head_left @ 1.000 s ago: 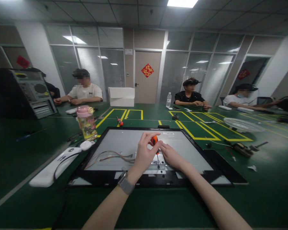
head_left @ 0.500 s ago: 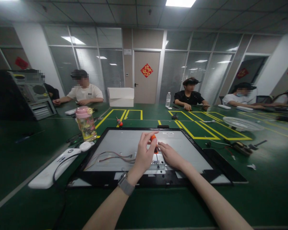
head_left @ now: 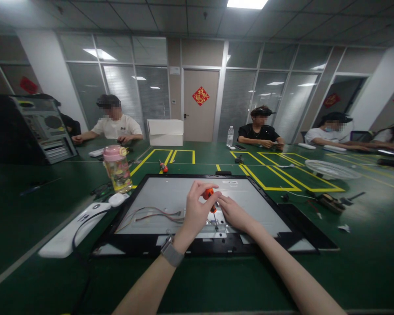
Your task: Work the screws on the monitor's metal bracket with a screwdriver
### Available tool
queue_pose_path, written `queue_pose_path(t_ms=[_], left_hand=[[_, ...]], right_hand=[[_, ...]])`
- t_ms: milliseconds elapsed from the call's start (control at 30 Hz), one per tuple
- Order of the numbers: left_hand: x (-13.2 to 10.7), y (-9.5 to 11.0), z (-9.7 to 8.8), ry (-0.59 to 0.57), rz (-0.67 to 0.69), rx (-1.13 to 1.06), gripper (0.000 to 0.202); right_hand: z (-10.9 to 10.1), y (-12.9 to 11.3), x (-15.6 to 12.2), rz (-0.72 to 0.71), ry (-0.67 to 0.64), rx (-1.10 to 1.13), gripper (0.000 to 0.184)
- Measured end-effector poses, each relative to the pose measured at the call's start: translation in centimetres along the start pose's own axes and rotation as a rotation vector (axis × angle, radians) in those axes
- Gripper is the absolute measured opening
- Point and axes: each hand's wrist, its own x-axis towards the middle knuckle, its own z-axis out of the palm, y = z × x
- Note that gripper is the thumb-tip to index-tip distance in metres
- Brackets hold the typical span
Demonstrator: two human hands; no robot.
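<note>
A monitor panel [head_left: 170, 192] lies face down in its black frame on the green table. My left hand [head_left: 197, 212] is closed round the orange handle of a small screwdriver [head_left: 211, 199], which stands upright with its tip on a metal bracket near the panel's lower middle. My right hand [head_left: 233, 213] lies beside the shaft, fingertips pinched at it just under the handle. Coloured wires [head_left: 151, 214] run across the panel to the left of my hands.
A pink-lidded bottle [head_left: 117, 168] and a white elongated cover [head_left: 68, 232] sit left of the panel. A computer case [head_left: 36, 127] is far left, a fan grille [head_left: 331, 169] and loose parts right. Several people sit at the far side of the table.
The screwdriver handle has turned slightly in my left fingers; both hands stay in the same spot. People across the table shifted their hands a little.
</note>
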Motion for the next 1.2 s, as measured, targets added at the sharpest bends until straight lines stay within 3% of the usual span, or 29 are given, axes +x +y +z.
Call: queue_pose_path(t_ms=[200,400,600,867,1067,1200], left_hand=[[-0.05,0.09,-0.04,0.016,0.001,0.014,0.021],[-0.26,0.77,-0.26,-0.075,-0.006,-0.064,0.029],[-0.12,0.80,-0.13,0.012,0.014,-0.019,0.011],[0.44,0.25,-0.49,-0.091,-0.047,-0.132,0.028],[0.26,0.25,-0.08,-0.065,-0.056,-0.113,0.017],[0.19,0.42,-0.07,-0.074,-0.073,-0.128,0.024]], right_hand=[[-0.23,-0.17,-0.05,0.015,-0.012,-0.022,0.049],[-0.52,-0.44,-0.08,0.014,-0.015,-0.023,0.049],[-0.59,-0.56,-0.06,0.004,-0.020,-0.017,0.048],[-0.52,-0.53,-0.04,0.016,-0.013,-0.023,0.048],[-0.54,-0.52,-0.05,0.001,-0.016,-0.015,0.049],[-0.46,-0.47,-0.06,0.007,-0.016,-0.021,0.048]])
